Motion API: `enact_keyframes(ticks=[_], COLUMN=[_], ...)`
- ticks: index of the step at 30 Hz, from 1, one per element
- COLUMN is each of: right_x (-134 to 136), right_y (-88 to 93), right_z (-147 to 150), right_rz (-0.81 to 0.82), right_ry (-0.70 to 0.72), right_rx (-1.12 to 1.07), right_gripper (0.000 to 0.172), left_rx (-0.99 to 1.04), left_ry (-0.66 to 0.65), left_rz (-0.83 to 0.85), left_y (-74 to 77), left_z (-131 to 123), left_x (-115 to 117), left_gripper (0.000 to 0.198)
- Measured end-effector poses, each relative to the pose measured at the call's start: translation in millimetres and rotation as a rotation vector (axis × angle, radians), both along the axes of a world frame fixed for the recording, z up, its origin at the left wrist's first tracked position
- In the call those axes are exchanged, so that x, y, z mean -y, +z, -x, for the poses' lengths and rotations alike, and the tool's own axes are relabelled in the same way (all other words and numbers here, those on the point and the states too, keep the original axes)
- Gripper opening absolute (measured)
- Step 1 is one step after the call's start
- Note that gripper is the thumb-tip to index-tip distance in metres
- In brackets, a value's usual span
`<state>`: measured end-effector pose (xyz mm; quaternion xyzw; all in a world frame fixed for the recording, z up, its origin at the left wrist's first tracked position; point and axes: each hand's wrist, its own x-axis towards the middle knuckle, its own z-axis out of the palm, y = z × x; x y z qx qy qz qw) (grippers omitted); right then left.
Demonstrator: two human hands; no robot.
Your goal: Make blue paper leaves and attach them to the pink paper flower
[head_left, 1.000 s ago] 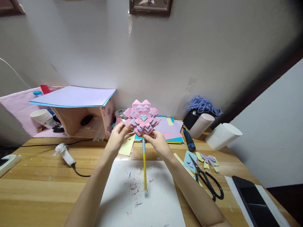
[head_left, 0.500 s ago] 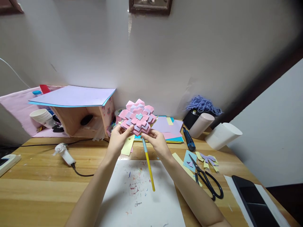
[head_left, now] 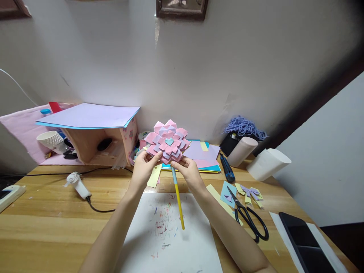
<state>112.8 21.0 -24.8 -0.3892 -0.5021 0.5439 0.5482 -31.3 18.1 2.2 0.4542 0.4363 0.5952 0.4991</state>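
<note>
**Layered pink-and-lilac folded-paper flower point(head_left: 167, 148) held above a striped wooden surface point(head_left: 42, 223)**

There was one flower, with one light-blue paper heart point(head_left: 169, 141) at its centre and one slim yellow stem point(head_left: 179, 206), light blue at the top, slanting down from it. The left hand point(head_left: 144, 168) gripped the lower left petals, thumb in front and fingers mostly hidden behind; the right hand point(head_left: 187, 170) pinched the lower edge where the stem met the petals.

The flower looked light and fragile, its folded tips likely to crease under pressure. The stem seemed stiffer, so the joint just beneath the petals was probably the safest hold.

Below lay one white sheet point(head_left: 162, 250) flecked with coloured marks; whether the stem's tip touched it could not be told. To the right were one pair of black-handled scissors point(head_left: 248, 218), one light-blue paper square point(head_left: 224, 191), one yellow-and-lilac paper bow point(head_left: 250, 192) and one blue-and-black cutter point(head_left: 226, 168). Farther out stood two pale cylinders, one pinkish point(head_left: 242, 151) and one white point(head_left: 267, 165), and one black phone point(head_left: 303, 242) lay nearer. On the left rested one white corded tool point(head_left: 79, 185), near one open-fronted box point(head_left: 93, 146).
</note>
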Motion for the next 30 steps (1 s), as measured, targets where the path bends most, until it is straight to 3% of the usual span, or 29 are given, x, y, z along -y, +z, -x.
enact_keyframes(ticks=[9, 18, 30], right_x=[-2.2, 0.1, -5.9], right_y=[0.8, 5.8, -2.8], right_z=[-6.4, -4.3, -7.2], right_rz=[0.028, 0.049, 0.036], right_ry=[0.148, 0.076, 0.037], right_rx=[0.011, 0.054, 0.024], right_gripper=[0.030, 0.027, 0.027], left_rx=[0.000, -0.001, 0.040], left_ry=[0.011, 0.000, -0.032], left_rz=[0.014, 0.024, 0.045], left_y=[-0.6, -3.1, -5.8], left_z=[1.2, 0.5, 3.4], left_x=[-0.3, -2.0, -6.0], left_gripper=[0.040, 0.040, 0.039])
